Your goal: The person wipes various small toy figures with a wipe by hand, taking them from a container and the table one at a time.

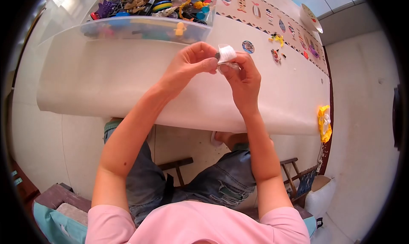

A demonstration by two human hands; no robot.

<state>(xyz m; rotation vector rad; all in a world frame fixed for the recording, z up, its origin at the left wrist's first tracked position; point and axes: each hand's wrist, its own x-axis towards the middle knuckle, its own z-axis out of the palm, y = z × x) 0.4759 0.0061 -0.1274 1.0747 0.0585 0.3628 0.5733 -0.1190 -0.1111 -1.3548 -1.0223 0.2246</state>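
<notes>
Above the white tabletop, my left hand [192,61] and my right hand [246,78] meet in front of me, both with fingers pinched. Between them is a crumpled white wipe or piece of tissue [227,54], gripped by my right hand. At my left fingertips a small dark object [217,55] touches the white piece; fingers and wipe cover most of it, so its kind is unclear. A round patterned sticker or disc [248,47] lies on the table just beyond my right hand.
A clear plastic bin [140,29] full of small toys stands at the back left. A patterned strip [255,10] runs along the back right, near small yellow pieces [277,39] and a plate [311,18]. A yellow packet [324,124] sits at the right edge.
</notes>
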